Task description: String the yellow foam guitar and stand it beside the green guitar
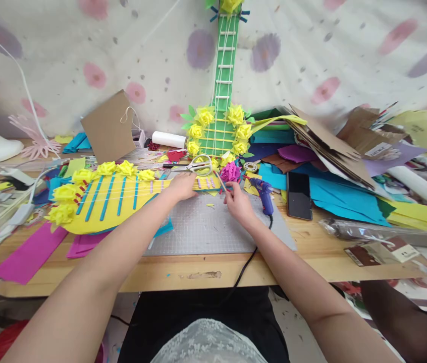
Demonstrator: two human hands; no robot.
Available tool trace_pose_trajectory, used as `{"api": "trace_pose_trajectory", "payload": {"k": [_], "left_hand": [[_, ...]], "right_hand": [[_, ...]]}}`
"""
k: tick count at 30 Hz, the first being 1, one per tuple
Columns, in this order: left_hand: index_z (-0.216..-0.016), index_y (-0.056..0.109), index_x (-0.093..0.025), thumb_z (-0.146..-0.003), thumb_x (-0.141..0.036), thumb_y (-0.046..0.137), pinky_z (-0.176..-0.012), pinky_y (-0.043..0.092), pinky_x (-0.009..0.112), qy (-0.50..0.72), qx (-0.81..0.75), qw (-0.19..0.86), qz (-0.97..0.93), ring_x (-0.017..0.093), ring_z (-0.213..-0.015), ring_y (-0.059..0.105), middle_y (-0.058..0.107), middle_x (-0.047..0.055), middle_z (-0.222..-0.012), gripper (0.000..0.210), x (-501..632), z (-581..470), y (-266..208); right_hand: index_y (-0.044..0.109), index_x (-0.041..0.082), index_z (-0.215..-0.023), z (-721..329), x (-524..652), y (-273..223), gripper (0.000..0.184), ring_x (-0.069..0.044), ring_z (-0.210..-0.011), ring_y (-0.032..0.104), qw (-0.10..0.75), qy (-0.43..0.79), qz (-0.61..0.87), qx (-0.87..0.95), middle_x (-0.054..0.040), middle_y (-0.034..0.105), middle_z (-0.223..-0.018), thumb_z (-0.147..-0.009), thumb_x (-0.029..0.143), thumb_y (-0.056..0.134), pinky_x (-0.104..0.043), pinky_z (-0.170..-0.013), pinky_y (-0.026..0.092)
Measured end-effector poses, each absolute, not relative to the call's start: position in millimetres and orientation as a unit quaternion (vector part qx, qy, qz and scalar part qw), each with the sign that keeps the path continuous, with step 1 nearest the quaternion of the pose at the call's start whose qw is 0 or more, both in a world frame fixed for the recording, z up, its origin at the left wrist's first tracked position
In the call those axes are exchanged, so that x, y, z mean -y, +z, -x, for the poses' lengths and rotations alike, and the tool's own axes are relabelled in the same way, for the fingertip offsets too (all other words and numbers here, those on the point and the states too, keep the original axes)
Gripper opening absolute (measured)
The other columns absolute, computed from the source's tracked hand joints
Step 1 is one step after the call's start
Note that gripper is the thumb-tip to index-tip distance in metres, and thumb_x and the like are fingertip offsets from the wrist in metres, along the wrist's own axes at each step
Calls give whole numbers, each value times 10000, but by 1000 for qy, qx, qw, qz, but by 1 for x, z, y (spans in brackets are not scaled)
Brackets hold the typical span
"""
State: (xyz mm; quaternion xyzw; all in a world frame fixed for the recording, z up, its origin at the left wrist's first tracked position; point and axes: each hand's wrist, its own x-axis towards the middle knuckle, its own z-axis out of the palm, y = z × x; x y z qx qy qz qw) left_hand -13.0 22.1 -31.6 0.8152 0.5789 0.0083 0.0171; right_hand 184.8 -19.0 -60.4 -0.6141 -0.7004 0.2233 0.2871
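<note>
A yellow paper guitar [111, 201] with blue strips, white strings and yellow paper roses lies on its back, its neck pointing right. My left hand [182, 187] is closed over the neck, fingertips partly hidden. Near the neck's right end, my right hand [238, 202] pinches a thin pale stick [221, 182] that slants up and left. Scissors [200, 165] lie just behind the neck. A magenta paper flower [230, 171] sits behind my right hand, and a blue glue gun [265, 194] stands to its right.
A green paper guitar [221, 101] leans upright against the patterned curtain. Under my hands is a grey cutting mat [206, 237]. A phone [299, 195], blue paper sheets [342, 194] and cardboard [330, 141] crowd the right. The glue gun's black cord [246, 267] hangs over the table edge.
</note>
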Motion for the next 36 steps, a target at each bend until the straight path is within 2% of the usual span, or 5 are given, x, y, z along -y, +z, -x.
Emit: {"api": "trace_pose_trajectory", "payload": {"k": [4, 9, 25, 29, 36], "left_hand": [[-1127, 540, -150, -674, -384, 639, -908, 426, 355, 20, -592, 18, -805, 283, -1083, 539, 594, 127, -1155, 520, -30, 12, -38], [-1113, 561, -170, -661, -396, 643, -909, 428, 360, 26, -608, 23, -793, 282, -1074, 538, 609, 112, -1126, 513, -30, 12, -36], [-1081, 573, -194, -627, -406, 658, -897, 423, 374, 10, -653, 21, -757, 295, -1062, 544, 621, 106, -1102, 508, -40, 19, -36], [-1157, 508, -164, -618, -429, 673, -948, 381, 380, 79, -629, 25, -773, 295, -1133, 491, 571, 126, -1172, 623, -40, 8, -35], [-1097, 513, -183, -673, -307, 644, -934, 398, 347, 184, -614, 106, -760, 238, -1098, 518, 588, 72, -1159, 461, -46, -13, -47]], "right_hand": [[508, 175, -1180, -181, 26, -57, 363, -194, -712, 623, 220, 181, 643, 711, -62, 680, -804, -842, 206, 379, -274, -653, 409], [560, 180, -1147, -175, 29, -59, 354, -207, -749, 640, 183, 138, 652, 723, -78, 692, -844, -845, 203, 377, -277, -669, 417], [548, 184, -1181, -162, 15, -61, 371, -215, -782, 646, 180, 142, 641, 732, -86, 695, -887, -855, 212, 372, -291, -706, 432], [550, 182, -1177, -159, 15, -65, 371, -227, -776, 648, 187, 139, 642, 731, -94, 695, -893, -849, 211, 378, -308, -714, 436], [558, 179, -1171, -161, 16, -66, 369, -228, -758, 650, 185, 134, 642, 732, -99, 696, -869, -855, 225, 373, -311, -696, 438]]}}
